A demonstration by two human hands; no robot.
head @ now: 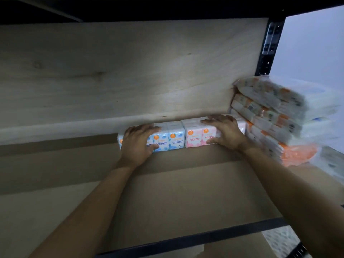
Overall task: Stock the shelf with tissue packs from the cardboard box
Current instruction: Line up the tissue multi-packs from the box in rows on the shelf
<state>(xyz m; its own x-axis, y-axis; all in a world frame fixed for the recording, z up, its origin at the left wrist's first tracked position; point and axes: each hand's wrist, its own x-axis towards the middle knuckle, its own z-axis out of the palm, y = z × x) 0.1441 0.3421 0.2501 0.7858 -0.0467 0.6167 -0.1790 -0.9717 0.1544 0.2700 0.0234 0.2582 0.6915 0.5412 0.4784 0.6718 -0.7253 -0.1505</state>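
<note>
Dim shelf bay: black front rail (195,237) nearest us, brown shelf board (167,192) behind it. At the board's back edge, right of centre, we have a row of tissue packs standing against the wood back panel (130,71). Left hand (136,144) wraps the blue packs (168,138), fingers over the top, thumb on the front. Right hand (226,132) clamps the pink packs (195,135) the same way. Likely light, soft, slick film, so squeeze the row ends, not the faces. Stacked packs (270,116) fill the back right corner.
</note>
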